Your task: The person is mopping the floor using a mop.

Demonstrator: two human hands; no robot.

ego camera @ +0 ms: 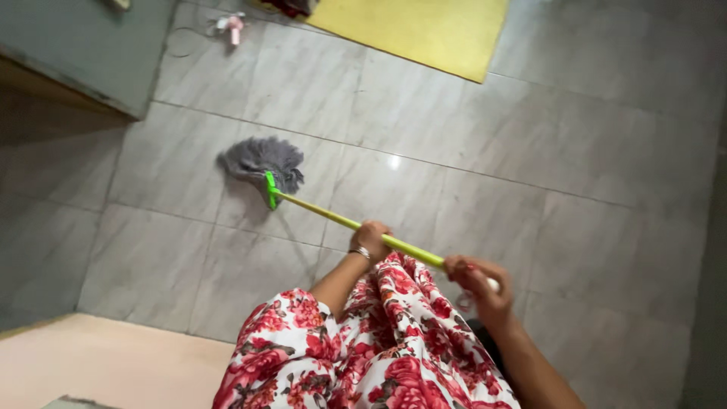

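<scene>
Mopping is under way on the grey tiled floor (485, 197). Left hand (370, 241) is wrapped around the middle of the lime-green mop handle (333, 218), fingers curled closed over it, a bangle at the wrist. Right hand (477, 284) clasps the top end of the same handle, fingers folded shut about it. Down at the far end, the grey string mop head (261, 160) lies spread flat on a tile, near a grey cabinet (91, 45) and well apart from the yellow mat (413, 30). A red floral dress (379, 348) fills the foreground. By my reckoning this is mid-stroke; the next pass calls for both hands keeping firm hold while drawing the head across neighbouring tiles.
</scene>
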